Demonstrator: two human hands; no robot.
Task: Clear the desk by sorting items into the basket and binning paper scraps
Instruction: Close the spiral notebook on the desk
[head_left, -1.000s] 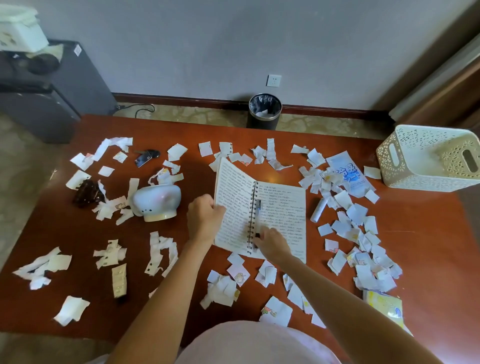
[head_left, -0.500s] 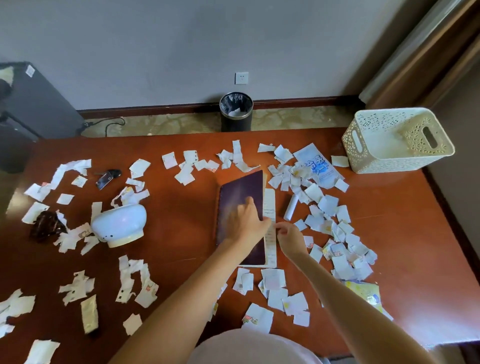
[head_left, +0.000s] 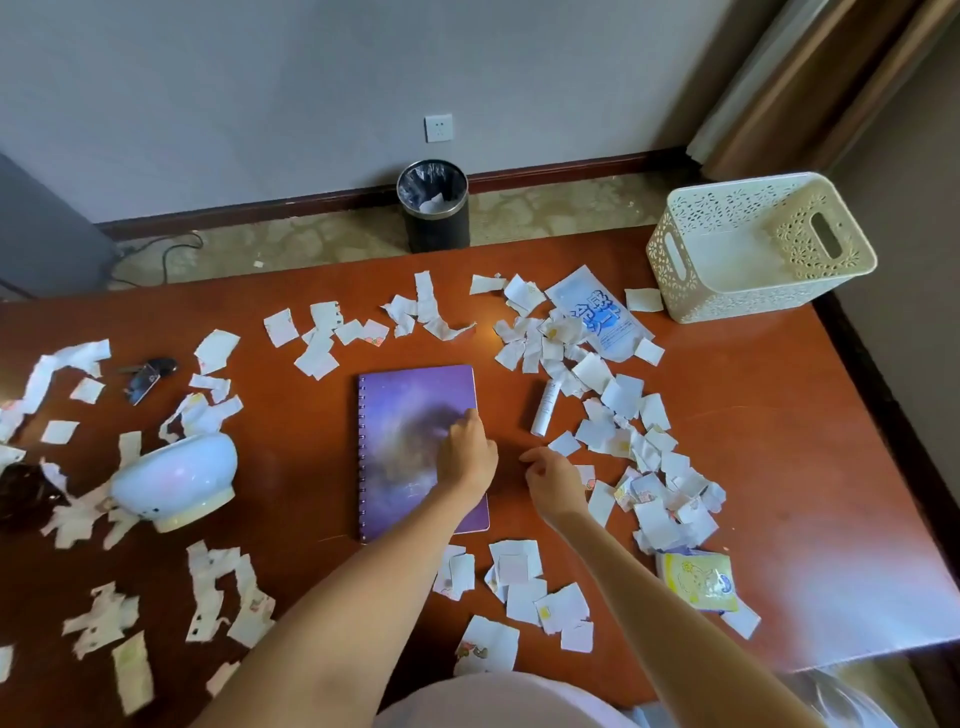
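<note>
A purple spiral notebook (head_left: 410, 415) lies closed on the red-brown desk (head_left: 779, 467) in the middle. My left hand (head_left: 465, 454) rests on its cover near the right edge, fingers pressing down. My right hand (head_left: 553, 480) hovers just right of the notebook with loosely curled fingers, holding nothing. Torn white paper scraps (head_left: 618, 415) cover much of the desk. A cream perforated basket (head_left: 691, 291) stands at the far right corner. A black bin (head_left: 434, 205) with a liner sits on the floor beyond the desk.
A white bowl-shaped lamp (head_left: 174, 480) lies tilted at the left, a dark object (head_left: 21, 493) beside it. A small dark clip-like item (head_left: 145, 376), a white tube (head_left: 543, 408), a blue-printed packet (head_left: 602, 319) and a yellow tissue pack (head_left: 698, 579) lie among the scraps.
The open notebook has been folded shut by my left hand, purple cover now up. My right hand has come off the pages and moved right. The pen is no longer visible.
</note>
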